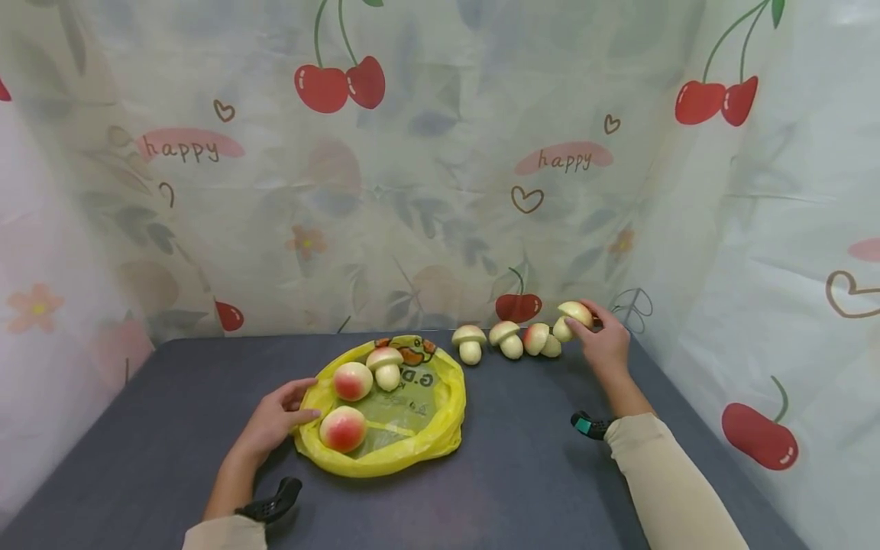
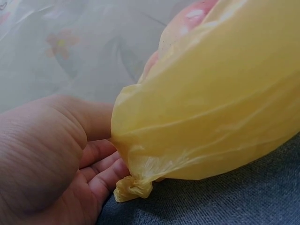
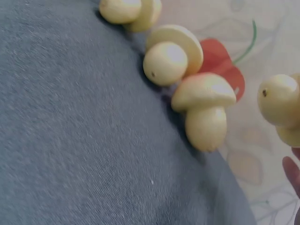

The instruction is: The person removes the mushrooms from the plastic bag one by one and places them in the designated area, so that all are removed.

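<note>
A yellow plastic bag lies with its mouth spread wide, its rim rolled into a ring. Two pink-and-cream toy peaches and one toy mushroom sit inside. My left hand pinches the bag's left edge between thumb and fingers; a twisted knot of plastic shows beside the fingertips in the left wrist view. At the back right, my right hand grips another toy mushroom, raised at the end of a row. In the right wrist view that held mushroom appears at the right edge.
Three more toy mushrooms stand or lean along the table's back edge: a left one, a middle one and a tilted right one. A printed curtain hangs behind the dark table and along both sides.
</note>
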A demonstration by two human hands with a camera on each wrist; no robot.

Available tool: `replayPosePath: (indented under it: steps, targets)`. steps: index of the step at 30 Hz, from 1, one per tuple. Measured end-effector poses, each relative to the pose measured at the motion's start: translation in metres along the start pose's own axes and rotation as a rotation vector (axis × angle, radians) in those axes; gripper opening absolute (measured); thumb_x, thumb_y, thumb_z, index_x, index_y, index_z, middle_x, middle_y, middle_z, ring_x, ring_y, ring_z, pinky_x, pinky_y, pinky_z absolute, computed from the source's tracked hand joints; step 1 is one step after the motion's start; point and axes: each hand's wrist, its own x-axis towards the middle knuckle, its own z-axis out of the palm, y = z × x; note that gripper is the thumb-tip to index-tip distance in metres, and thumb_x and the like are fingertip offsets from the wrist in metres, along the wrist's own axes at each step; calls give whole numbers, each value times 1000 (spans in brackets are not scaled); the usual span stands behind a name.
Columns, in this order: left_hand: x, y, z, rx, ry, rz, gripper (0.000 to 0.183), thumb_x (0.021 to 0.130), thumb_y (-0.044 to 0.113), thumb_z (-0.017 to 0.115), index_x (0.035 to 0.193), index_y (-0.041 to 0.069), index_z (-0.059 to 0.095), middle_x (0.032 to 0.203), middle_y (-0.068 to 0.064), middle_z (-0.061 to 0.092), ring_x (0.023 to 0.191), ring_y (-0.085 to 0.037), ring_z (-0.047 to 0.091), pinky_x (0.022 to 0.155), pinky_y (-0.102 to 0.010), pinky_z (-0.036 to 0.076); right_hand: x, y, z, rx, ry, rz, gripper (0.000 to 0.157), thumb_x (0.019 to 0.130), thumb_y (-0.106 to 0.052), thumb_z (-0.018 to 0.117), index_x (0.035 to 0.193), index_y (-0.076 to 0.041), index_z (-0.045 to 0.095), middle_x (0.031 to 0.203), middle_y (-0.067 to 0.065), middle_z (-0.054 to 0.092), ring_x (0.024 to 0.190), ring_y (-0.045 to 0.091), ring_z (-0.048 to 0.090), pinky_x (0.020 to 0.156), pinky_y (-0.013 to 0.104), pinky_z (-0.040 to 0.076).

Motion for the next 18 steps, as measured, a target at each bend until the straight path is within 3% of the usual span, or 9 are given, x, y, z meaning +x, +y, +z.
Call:
replayPosePath:
  steps: [5,18]
  targets:
    - [1,-2,0,-4,7,-7,61,89,20,72,143,6,46,137,-21,50,110,-31,52,86,-30,50,3,15,-5,-20,-47,129,51,89,-29,72,133,-7,59,123,18,62,109,33,58,85,41,46]
    - [1,-5,0,-13,12,5,62,89,20,72,143,5,46,136,-21,50,110,-30,53,87,-31,50,0,36,-5,-146,-138,269,54,93,-26,66,136,1,51,130,26,54,118,42,46,98,51,36]
